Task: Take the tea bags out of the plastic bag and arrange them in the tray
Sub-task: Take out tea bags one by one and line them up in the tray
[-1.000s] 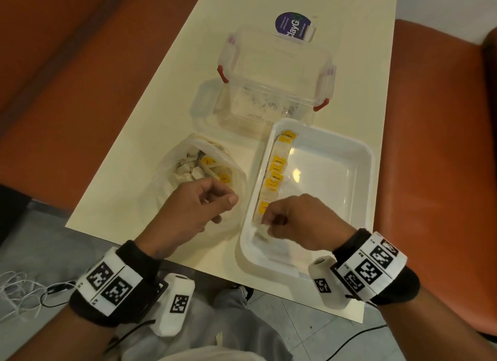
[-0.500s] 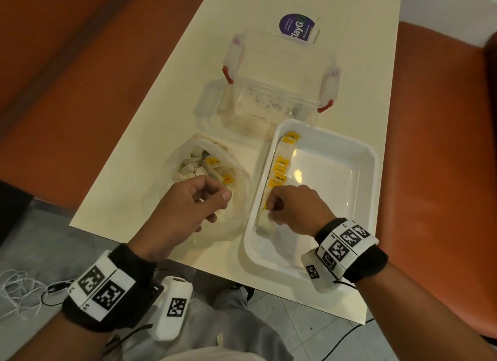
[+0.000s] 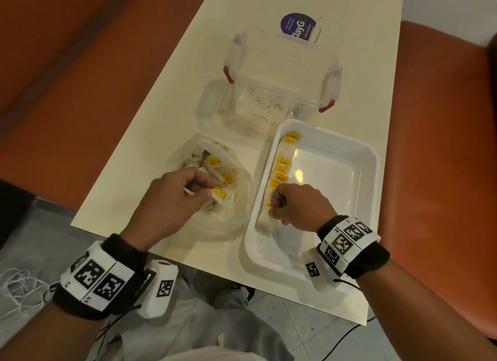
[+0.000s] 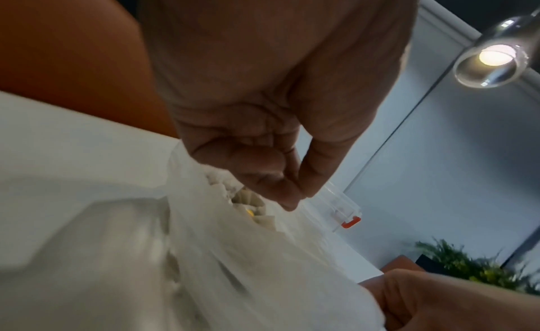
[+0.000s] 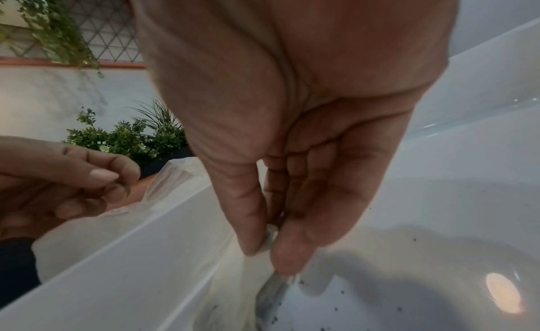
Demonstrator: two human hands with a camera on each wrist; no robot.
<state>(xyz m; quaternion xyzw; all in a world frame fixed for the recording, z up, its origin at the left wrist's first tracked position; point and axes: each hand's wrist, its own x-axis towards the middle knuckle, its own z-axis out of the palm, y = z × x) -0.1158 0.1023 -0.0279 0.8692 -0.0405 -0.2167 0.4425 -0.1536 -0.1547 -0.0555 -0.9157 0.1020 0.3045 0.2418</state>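
So the white tray (image 3: pixel 373 172) is the thing to go by here: glossy hard plastic, rectangular with rounded corners, sitting at the near end of a pale cream table (image 3: pixel 172 97). Tea bags (image 3: pixel 281 169) are lined up along its left inside wall, soft whitish paper pouches with little square yellow tags, one reading RELAX. The right hand (image 3: pixel 298 206) is down inside the tray at the near end of that row, thumb and fingertips curled in tight, pinching the top of one bag (image 5: pixel 273 294); from the wrist view it looks limp and greyish, hanging right against the tray wall. Dark tea specks are scattered over the tray floor.

Just left of the tray is the plastic bag (image 3: pixel 236 218), thin crinkly clear film with its mouth open, a heap of more tea bags inside it. The left hand (image 3: pixel 172 199) is over that opening, fingers curled and thumb meeting the forefinger. It seems to nip a bag with a yellow tag, though the wrist view is too blurry to be sure.

Beyond the tray stands a clear box (image 3: pixel 282 78) with red clips, boxy and see-through. A card with a purple oval label (image 3: pixel 298 27) sits behind it. Orange seats (image 3: pixel 443 145) flank the table.
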